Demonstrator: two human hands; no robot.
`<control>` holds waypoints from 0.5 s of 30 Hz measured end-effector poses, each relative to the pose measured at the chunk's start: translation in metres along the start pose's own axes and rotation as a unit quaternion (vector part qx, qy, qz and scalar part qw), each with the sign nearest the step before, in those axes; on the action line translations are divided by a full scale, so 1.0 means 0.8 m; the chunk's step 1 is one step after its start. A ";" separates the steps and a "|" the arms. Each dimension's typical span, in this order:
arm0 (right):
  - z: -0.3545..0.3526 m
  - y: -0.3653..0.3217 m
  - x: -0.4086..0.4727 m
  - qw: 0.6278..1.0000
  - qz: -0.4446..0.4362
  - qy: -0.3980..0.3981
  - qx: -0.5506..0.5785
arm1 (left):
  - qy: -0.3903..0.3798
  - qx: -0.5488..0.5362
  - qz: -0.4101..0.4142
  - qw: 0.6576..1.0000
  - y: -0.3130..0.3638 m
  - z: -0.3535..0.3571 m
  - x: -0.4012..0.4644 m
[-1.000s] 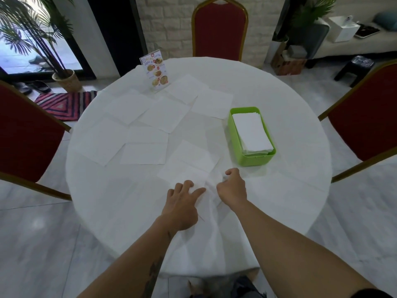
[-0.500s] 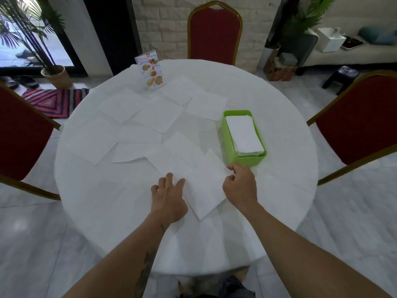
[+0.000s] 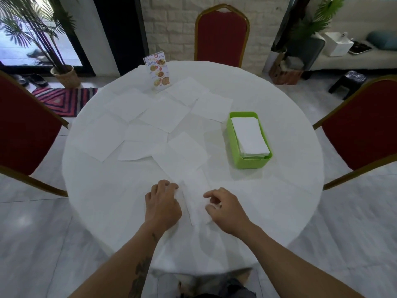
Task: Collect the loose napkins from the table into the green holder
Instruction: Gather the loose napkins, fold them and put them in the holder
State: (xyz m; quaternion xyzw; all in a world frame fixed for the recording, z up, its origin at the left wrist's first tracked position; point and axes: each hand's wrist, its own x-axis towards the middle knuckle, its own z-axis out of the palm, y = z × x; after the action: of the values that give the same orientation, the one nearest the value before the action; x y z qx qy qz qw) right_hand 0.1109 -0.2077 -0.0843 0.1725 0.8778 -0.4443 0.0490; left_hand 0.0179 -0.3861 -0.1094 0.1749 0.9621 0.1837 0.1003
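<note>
A white napkin (image 3: pixel 196 201), folded into a narrow strip, lies on the white round table (image 3: pixel 268 201) near its front edge. My left hand (image 3: pixel 162 204) has curled fingers on the strip's left edge. My right hand (image 3: pixel 227 209) pinches its right edge. The green holder (image 3: pixel 231 136) stands to the right of centre, with a stack of folded napkins (image 3: pixel 249 136) inside. Several loose napkins lie flat and overlapping across the middle and left, the nearest one (image 3: pixel 182 158) just beyond my hands.
A standing menu card (image 3: pixel 158 72) is at the table's far side, behind the loose napkins. Red chairs stand at the far side (image 3: pixel 221 37), left (image 3: pixel 23 125) and right (image 3: pixel 361 125). White tiled floor surrounds the table.
The napkin that lay spread open under my hands is now folded into a narrow strip. Both hands have drawn back towards the table's front edge.
</note>
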 end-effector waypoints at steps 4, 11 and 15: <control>-0.001 0.001 0.007 0.993 0.027 0.113 0.036 | 0.008 -0.007 0.007 1.000 -0.001 0.000 -0.006; 0.003 -0.008 0.018 0.985 0.163 0.023 -0.047 | -0.007 0.006 0.075 0.997 0.006 0.003 -0.017; 0.009 -0.023 0.028 0.969 0.236 -0.004 0.074 | -0.040 0.044 0.103 0.993 0.011 0.010 -0.025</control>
State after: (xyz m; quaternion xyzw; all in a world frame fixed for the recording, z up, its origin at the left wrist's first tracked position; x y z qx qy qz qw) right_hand 0.0831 -0.2174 -0.0798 0.3763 0.7765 -0.4848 0.1430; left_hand 0.0409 -0.3838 -0.1106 0.2847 0.9413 0.1431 0.1114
